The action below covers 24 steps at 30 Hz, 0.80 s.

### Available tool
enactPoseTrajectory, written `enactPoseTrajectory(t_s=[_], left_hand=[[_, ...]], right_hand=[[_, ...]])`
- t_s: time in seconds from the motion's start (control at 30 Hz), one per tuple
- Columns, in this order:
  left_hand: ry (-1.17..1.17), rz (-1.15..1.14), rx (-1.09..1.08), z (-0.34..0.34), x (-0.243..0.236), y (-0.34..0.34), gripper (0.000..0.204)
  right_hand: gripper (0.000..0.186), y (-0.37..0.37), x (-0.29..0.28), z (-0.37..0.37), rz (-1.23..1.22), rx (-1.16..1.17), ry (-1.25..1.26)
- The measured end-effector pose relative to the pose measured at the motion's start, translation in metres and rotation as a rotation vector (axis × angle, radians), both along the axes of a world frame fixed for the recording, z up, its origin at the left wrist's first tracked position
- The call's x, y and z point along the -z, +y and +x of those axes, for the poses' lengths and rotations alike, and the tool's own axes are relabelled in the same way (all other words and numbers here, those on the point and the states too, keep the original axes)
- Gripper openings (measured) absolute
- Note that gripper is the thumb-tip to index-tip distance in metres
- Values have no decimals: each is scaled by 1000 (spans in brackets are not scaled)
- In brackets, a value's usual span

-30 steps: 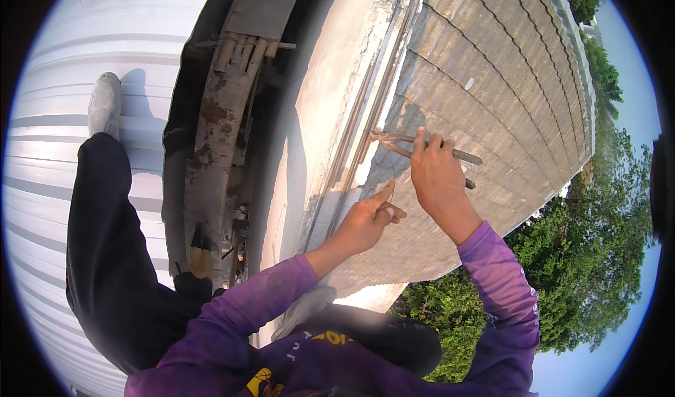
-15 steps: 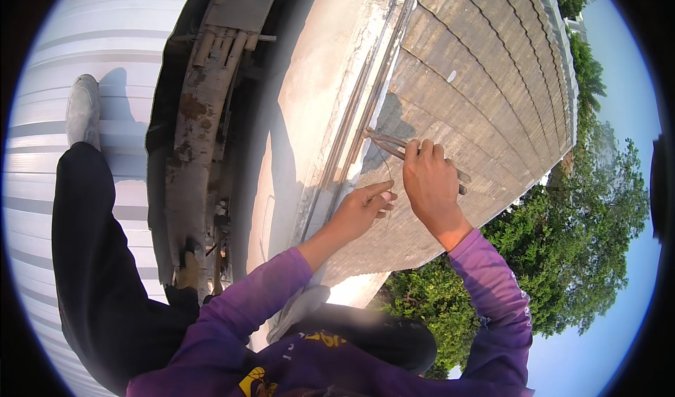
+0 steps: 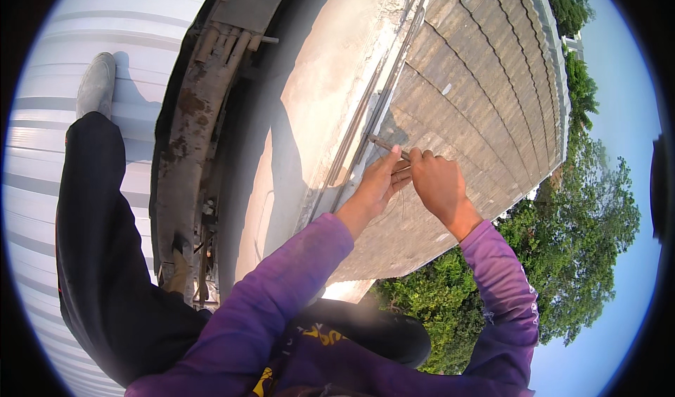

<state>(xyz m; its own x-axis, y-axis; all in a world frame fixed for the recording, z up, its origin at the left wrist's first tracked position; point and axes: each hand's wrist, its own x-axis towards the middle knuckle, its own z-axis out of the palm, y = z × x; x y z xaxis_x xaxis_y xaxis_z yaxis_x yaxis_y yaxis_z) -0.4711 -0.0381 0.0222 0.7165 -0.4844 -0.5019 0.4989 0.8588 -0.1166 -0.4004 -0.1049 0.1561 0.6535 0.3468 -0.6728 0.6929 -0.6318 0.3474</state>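
A worker's right hand (image 3: 437,182) clenches the handles of long metal pincers (image 3: 384,144) above a tiled roof (image 3: 485,109), the tool's head against dark rods (image 3: 387,90) along the roof's left edge. The left hand (image 3: 378,180) closes in on the near side, fingers bunched beside the tool; whether they pinch it or something finer cannot be told. The work at this spot looks under way rather than finished, with the tool seated on the rods and both hands engaged. The rods run near to far beside a pale concrete ledge (image 3: 337,59); whether any are fastened or cut is too small to tell. Farther left, a grey shoe (image 3: 97,84) rests on white metal roofing (image 3: 42,161).
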Motion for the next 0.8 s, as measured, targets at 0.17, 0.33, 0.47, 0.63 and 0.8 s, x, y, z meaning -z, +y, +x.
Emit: enactPoseTrajectory(t_s=[0.17,0.33,0.47,0.63,0.8], left_hand=[[33,1,-3,6,2,-1,53],[165,-50,-119,22,-2,0,43],[199,65,-60,24,3,-9,31],[258,178,-59,31,-7,-10,27],[266,16,-115,25,-7,0,37]], right_hand=[[21,-40,15,15,323,274,228],[32,-27,18,26,303,1218,652],[37,-29,8,-4,359,677,253],[39,-27,1,-52,264,87,-225],[31,-22,-13,-29,292,288,7]])
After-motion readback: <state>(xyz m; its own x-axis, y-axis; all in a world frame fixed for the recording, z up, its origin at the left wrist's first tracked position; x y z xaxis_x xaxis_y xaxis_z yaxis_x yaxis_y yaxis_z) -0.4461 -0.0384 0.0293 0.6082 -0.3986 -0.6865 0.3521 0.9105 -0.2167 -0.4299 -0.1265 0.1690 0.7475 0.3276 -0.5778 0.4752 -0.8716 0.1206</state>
